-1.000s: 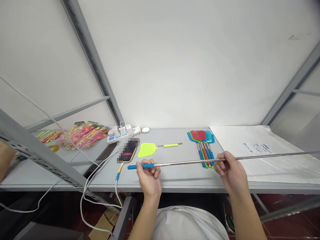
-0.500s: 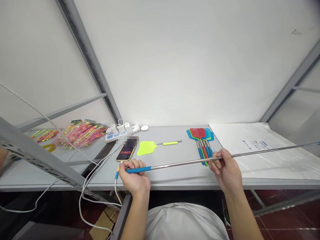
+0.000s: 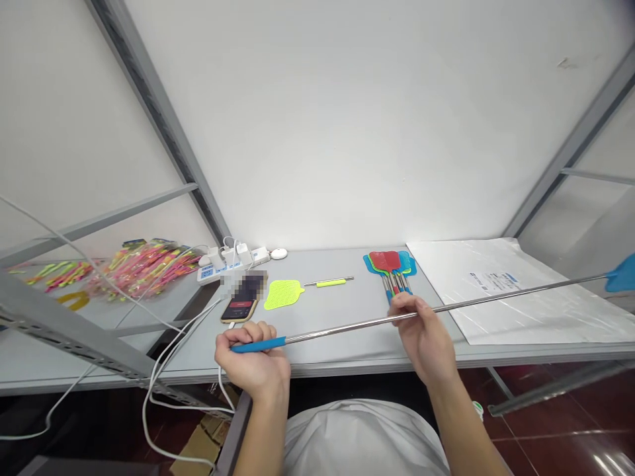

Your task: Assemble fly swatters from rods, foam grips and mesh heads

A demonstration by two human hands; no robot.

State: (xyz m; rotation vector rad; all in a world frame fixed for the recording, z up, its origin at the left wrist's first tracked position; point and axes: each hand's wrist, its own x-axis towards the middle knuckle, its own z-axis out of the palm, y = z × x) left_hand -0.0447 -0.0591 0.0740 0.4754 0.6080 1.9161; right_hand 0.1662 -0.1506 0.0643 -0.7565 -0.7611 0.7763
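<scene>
A blue fly swatter (image 3: pixel 342 326) with a long extended metal rod stretches across the view above the table's front edge. My left hand (image 3: pixel 255 360) is closed round its blue grip at the left end. Further along, my right hand (image 3: pixel 424 334) pinches the metal rod between thumb and fingers. The swatter's blue head (image 3: pixel 621 274) shows partly at the right edge. Just beyond my right hand lies a bundle of fly swatters (image 3: pixel 389 264) in red, blue and green, their grips partly hidden by it. A yellow-green fly swatter (image 3: pixel 285 294) lies flat on the table, further left.
A phone (image 3: pixel 245 297) and a power strip (image 3: pixel 213 271) with plugs and white cables are at the left. White packing sheet (image 3: pixel 461 291) covers the table's right part. Bagged colourful items (image 3: pixel 149 268) lie beyond the grey shelf post (image 3: pixel 74 344).
My right hand has slid left along the rod, nearer my left hand. More of the blue swatter head now shows at the right. The whole view has shifted slightly.
</scene>
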